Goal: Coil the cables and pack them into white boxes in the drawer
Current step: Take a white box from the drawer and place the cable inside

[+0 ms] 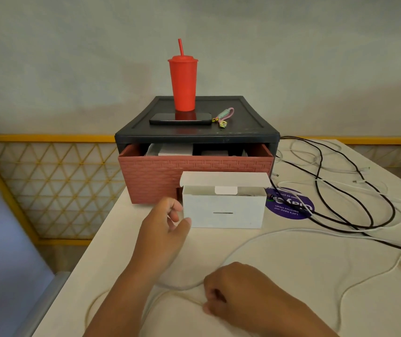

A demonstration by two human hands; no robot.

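Right hand (221,295) is closest to the camera, curled into a fist down on the table (279,276), and it looks like it's pinching a white cable (189,299) at the fingertips. Left hand (167,222) is further out, fingers loosely curled and not holding anything, thumb right at the lower left corner of the white box (223,210). Can't tell if it's actually touching.

That box sits on the table with its lid flipped up, just in front of the drawer (194,171). The drawer has a pinkish brick-pattern front and is pulled partway out, with more white boxes (170,149) inside.

On top of the black cabinet (243,117) there's a red cup (184,86) with a straw, a phone (180,118) in front of it, and a little lanyard (223,115) beside the phone.

Off to the right, a black cable (392,210) and other white cables (291,229) are sprawled loose and uncoiled, some crossing a purple sticker (289,205)
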